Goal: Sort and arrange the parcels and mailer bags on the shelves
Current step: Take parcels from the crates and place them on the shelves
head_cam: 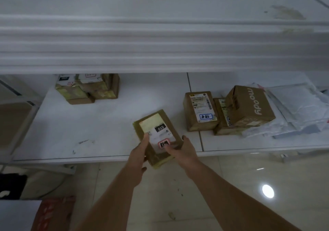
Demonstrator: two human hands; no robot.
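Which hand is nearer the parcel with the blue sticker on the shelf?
Right. The right hand grips the 010 parcel just left of the blue-sticker parcel; the left hand grips that parcel's far side, farther away.

**Colours on the low shelf**

Shelf point(71, 124): white, dark scuffs near left. Held parcel point(156, 136): olive-brown tape, white label with black "010" block and red-edged sticker. Right box point(249, 106): tan, white lettering. Far-right mailer bags point(293, 109): white. Floor point(231, 174): glossy cream tile.
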